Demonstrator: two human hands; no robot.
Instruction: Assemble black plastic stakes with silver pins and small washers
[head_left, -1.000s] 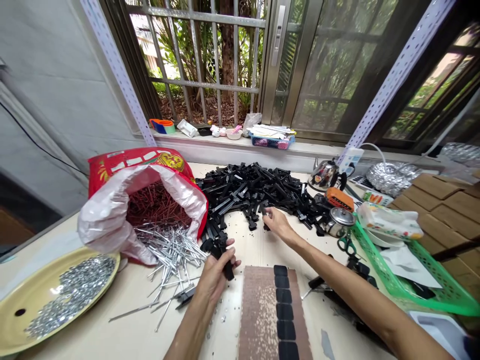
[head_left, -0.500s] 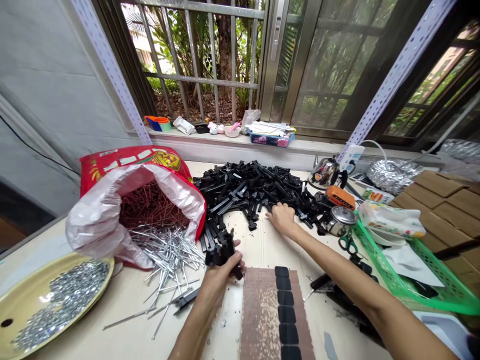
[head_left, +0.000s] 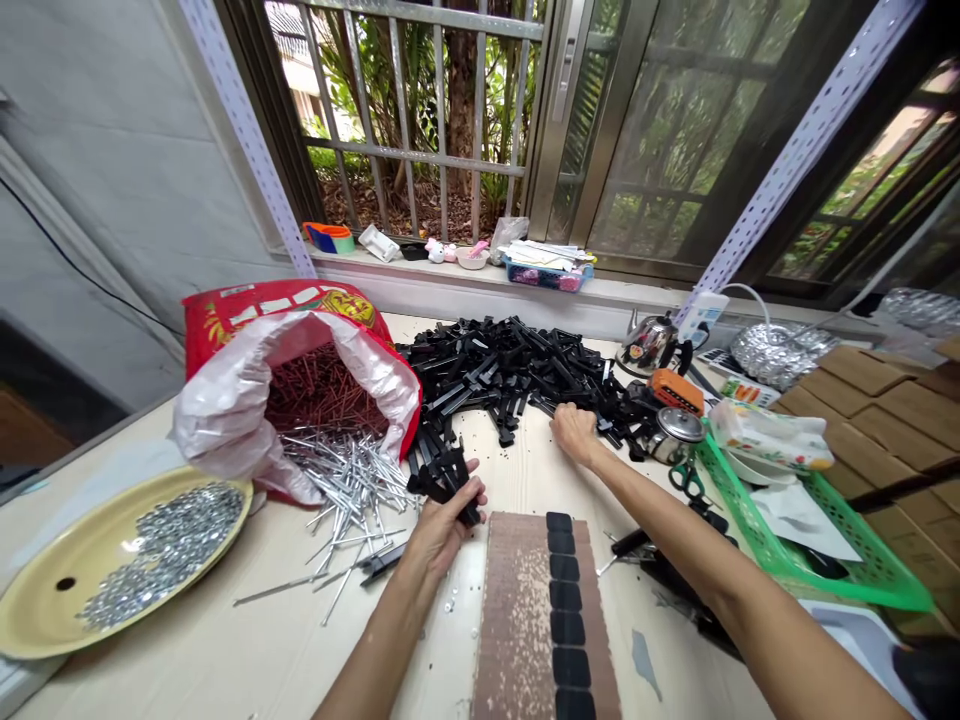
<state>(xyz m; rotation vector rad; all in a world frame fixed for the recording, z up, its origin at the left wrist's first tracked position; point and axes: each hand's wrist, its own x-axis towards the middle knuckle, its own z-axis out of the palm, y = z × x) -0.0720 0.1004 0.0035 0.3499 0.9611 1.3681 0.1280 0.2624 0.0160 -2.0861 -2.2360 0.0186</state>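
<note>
My left hand (head_left: 451, 515) is closed around a bunch of black plastic parts (head_left: 442, 475), left of the cardboard strip. At the front edge of a large heap of similar black parts (head_left: 517, 360), my right hand (head_left: 575, 433) has its fingers curled together on the end of one black plastic part (head_left: 541, 403). Its fingertips are partly hidden. Between my forearms lies a brown cardboard strip (head_left: 517, 610) with a row of black rounded pads (head_left: 566, 597) along its right side.
A red-and-white sack (head_left: 225, 400) spills long silver bolts (head_left: 352, 480) on the left, beside a yellow dish (head_left: 22, 610) of small metal pieces. On the right are a kettle (head_left: 646, 343), a lidded metal pot (head_left: 675, 437), scissors (head_left: 686, 480), a green basket (head_left: 877, 590) and cardboard boxes (head_left: 870, 400).
The camera view has shifted slightly. My right hand stays at the heap's front edge, a little drawn in, and my left hand still holds its bunch of black parts.
</note>
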